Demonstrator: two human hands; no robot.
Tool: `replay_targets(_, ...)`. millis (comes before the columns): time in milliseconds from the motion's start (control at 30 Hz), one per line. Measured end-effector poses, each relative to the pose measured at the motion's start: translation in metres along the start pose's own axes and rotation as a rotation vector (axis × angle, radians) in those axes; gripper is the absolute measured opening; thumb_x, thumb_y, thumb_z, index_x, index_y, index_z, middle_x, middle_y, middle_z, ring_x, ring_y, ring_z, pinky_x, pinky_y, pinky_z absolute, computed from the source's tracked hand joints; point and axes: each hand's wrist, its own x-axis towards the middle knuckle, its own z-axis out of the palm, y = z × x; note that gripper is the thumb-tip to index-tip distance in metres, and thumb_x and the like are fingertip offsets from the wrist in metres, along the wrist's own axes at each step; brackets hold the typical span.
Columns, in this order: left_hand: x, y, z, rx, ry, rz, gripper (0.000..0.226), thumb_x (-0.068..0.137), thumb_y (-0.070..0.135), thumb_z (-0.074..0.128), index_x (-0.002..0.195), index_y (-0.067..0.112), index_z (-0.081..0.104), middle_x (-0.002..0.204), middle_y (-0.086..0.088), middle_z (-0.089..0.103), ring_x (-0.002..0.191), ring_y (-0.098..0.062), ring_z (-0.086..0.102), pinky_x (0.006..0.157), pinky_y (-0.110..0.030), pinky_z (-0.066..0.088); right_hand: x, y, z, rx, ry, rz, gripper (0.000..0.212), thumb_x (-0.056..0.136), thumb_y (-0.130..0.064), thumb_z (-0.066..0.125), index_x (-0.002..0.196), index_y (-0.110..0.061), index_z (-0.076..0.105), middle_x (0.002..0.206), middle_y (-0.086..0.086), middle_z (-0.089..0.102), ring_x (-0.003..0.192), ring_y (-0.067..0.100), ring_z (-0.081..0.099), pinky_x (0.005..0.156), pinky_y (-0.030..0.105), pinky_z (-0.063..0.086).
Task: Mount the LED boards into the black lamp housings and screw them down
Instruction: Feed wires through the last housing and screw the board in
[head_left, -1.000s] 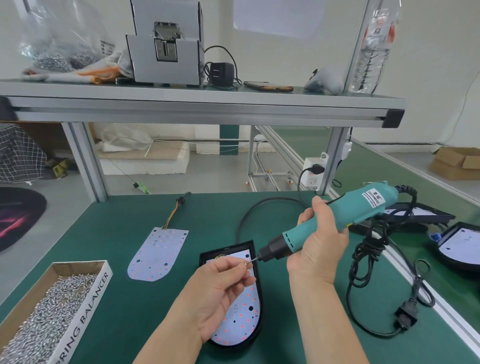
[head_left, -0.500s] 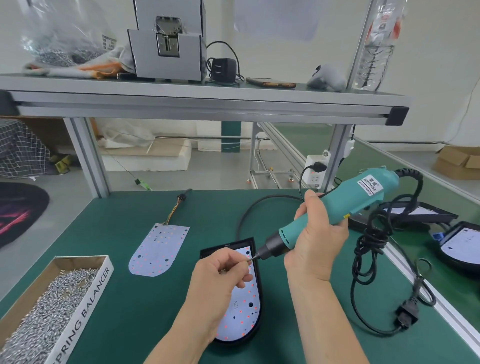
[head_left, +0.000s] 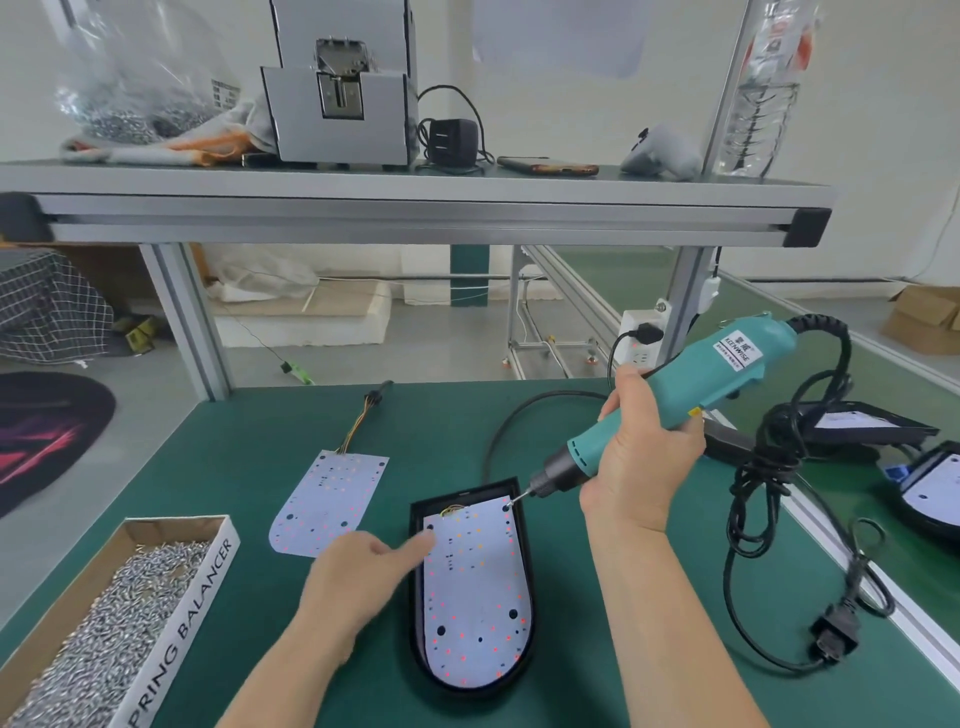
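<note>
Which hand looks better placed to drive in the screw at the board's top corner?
Right. The right hand grips the screwdriver, its bit at the screw on the board's top right corner. The left hand only presses a finger on the board's left edge.

Can't really make out a screw at the screwdriver (head_left: 722, 374) tip. There's just a tiny glint where the bit meets the top right corner of the LED board (head_left: 475, 587). The right grip (head_left: 644, 457) covers the middle of the tool. On the left grip (head_left: 353, 587) only the pointing finger shows properly. The rest are tucked under, and it sits over the near corner of the loose board (head_left: 327, 499). The housing (head_left: 417, 623) is mostly under its board, only the rim shows. The box of screws (head_left: 182, 639) runs off the left and bottom edges, which clips the start of its print. A lamp (head_left: 930, 491) on the right is chopped by the frame edge, and a second lamp (head_left: 878, 423) sits partly behind the cord bundle (head_left: 774, 457). The tool label's small print is unreadable.
</note>
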Motion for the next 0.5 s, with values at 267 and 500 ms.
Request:
replay_targets(267,0.015,0.024,0.038,0.081,-0.116,-0.043,0.049,0.056,0.049,0.074,0.061,0.019,0.036,0.046,0.011,0.034,0.051,-0.017,0.034,0.054,-0.024,0.026,0.014,0.020,-0.005,-0.147,-0.039,-0.065,0.020,0.075,-0.018,0.073,0.066,-0.029,0.059,0.058,-0.007,0.055,0.054,0.010,0.050,0.053,0.019,0.045)
replay_targets(500,0.031,0.030,0.048,0.036,-0.217,-0.105,0.045,0.067,0.037,0.082,0.097,0.007,0.065,0.106,-0.009,0.069,0.097,-0.023,0.067,0.079,-0.032,0.051,0.019,0.039,-0.019,-0.296,-0.103,-0.120,0.019,0.078,-0.023,0.073,0.068,-0.028,0.058,0.060,-0.010,0.054,0.056,0.011,0.049,0.054,0.022,0.046)
